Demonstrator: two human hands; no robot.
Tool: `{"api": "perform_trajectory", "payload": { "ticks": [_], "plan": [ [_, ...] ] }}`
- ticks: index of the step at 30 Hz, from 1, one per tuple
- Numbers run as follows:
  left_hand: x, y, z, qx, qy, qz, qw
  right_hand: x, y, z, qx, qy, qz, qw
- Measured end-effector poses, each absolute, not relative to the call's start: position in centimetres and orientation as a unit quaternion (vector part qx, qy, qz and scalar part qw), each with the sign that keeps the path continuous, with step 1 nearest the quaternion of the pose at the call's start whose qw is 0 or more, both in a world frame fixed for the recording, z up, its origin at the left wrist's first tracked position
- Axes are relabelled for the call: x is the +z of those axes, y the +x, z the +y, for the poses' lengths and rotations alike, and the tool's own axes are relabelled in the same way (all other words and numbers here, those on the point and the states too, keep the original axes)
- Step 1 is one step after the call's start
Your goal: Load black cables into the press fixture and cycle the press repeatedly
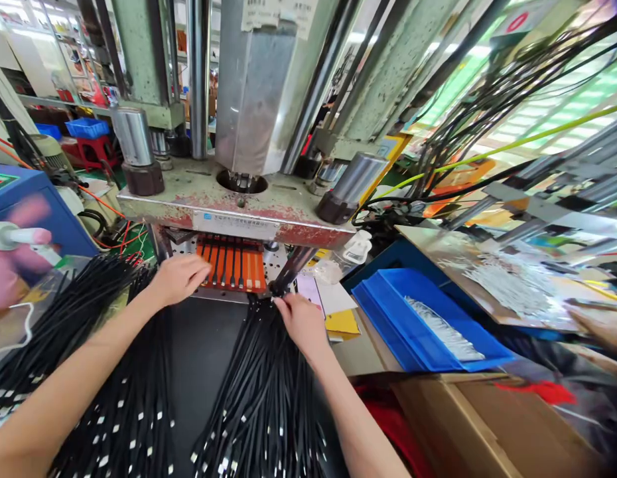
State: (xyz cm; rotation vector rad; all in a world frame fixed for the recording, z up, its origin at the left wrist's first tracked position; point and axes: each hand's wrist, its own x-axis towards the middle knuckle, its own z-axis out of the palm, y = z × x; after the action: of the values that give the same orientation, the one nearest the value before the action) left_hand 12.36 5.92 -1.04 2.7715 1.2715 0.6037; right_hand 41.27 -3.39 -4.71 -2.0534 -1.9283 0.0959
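- Okay, left hand (182, 279) up at the left edge of the orange mould (261, 267), fingers curled in pretty narrow, can't tell about an actual grip on anything from this angle
- Right hand (304, 324) at the top end of the right bunch of black cables (269, 392), thumb and fingertips close together right by the cable ends, can't tell for sure about a cable in the pinch
- Orange mould down low in the big worn press (239, 211), just past the far edge of the black bench (202, 358), between the two hands
- Row of black strips (223, 265) lying side by side in the mould, silvery tips toward the near edge
- Another heap of black cables (129, 405) over on the left, little pale plugs on the ends
- Off to the right, a blue bin (385, 318) with white bits (445, 332) inside, cardboard box (468, 425) nearer
- Far left, a blurry pink fan (22, 236)
- Right edge, a bit of a co-worker's hand (600, 332), too smeared to read
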Motion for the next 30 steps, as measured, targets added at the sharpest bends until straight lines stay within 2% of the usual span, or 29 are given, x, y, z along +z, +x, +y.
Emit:
{"api": "perform_trajectory", "payload": {
  "ticks": [2,3,6,10,13,17,20,24,30],
  "plan": [
    [-2.3,8.9,3.7,0.148,0.814,0.558,-0.059,-6.1,42.4,-6.2,0.063,-0.749,-0.657,0.061],
    [-2.9,7.5,3.1,0.102,0.77,0.625,-0.076,-6.6,42.6,-7.0,0.085,-0.753,-0.651,0.044],
    [-4.0,5.1,3.0,-0.01,0.701,0.713,-0.021,-7.4,42.4,-7.8,0.155,-0.754,-0.631,0.097],
    [-3.7,3.7,4.4,0.043,0.679,0.731,0.046,-7.2,42.2,-7.0,0.16,-0.764,-0.592,0.2],
    [-2.0,3.9,4.0,0.17,0.716,0.672,0.08,-6.7,42.2,-6.8,0.183,-0.75,-0.565,0.291],
    [2.0,7.5,1.7,0.329,0.748,0.511,0.267,-4.3,40.1,-7.9,0.312,-0.621,-0.573,0.434],
    [5.4,11.6,0.1,0.373,0.74,0.434,0.353,-1.3,37.1,-9.1,0.366,-0.515,-0.645,0.43],
    [9.0,15.8,-1.1,0.381,0.738,0.349,0.435,1.7,34.2,-9.3,0.342,-0.452,-0.684,0.459],
    [11.5,18.9,-1.6,0.394,0.743,0.288,0.459,2.9,33.8,-7.8,0.275,-0.43,-0.691,0.512]
  ]
}}
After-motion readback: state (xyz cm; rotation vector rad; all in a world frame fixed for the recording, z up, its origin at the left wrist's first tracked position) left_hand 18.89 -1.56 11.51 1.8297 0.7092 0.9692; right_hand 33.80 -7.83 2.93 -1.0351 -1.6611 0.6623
